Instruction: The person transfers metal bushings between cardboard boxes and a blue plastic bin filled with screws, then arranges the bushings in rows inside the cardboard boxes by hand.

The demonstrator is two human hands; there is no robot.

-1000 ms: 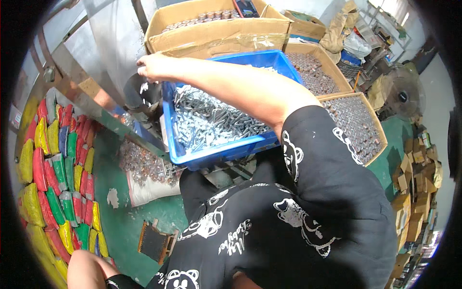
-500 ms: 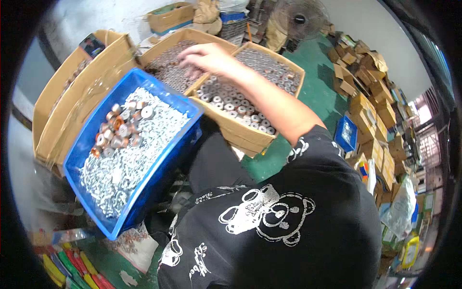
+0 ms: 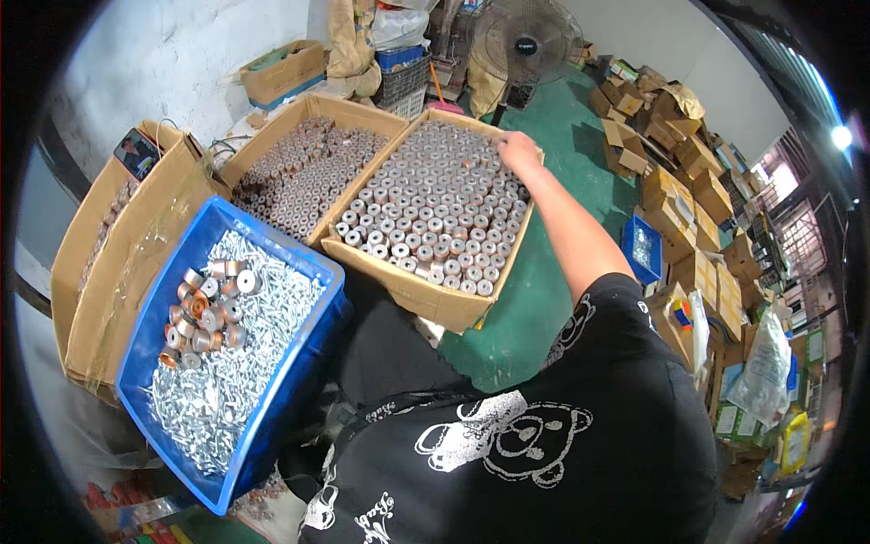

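My right hand (image 3: 518, 152) is at the far right corner of an open cardboard box (image 3: 435, 304), its fingers curled over the rim. Packed in rows inside that box stand many small grey-and-copper cylinders (image 3: 426, 222) with holes in their ends. To its left, a second cardboard box (image 3: 263, 145) holds more of the same kind of pieces. Nearer on the left, a blue plastic bin (image 3: 237, 467) is full of small silvery screw-like parts (image 3: 217, 399), with a loose heap of copper-coloured cylinders (image 3: 210, 317) on top. My left hand is out of sight.
A tall cardboard box (image 3: 136, 272) with a phone (image 3: 137, 154) on its rim stands at the far left. Behind the boxes is a standing fan (image 3: 526, 45). On the green floor (image 3: 580, 136) to the right lie piled cartons (image 3: 693, 213) and a small blue bin (image 3: 642, 248).
My right hand has moved right, from above the left cardboard box to the far right rim of the other one. The view has shifted, and the cylinders under my arm now show.
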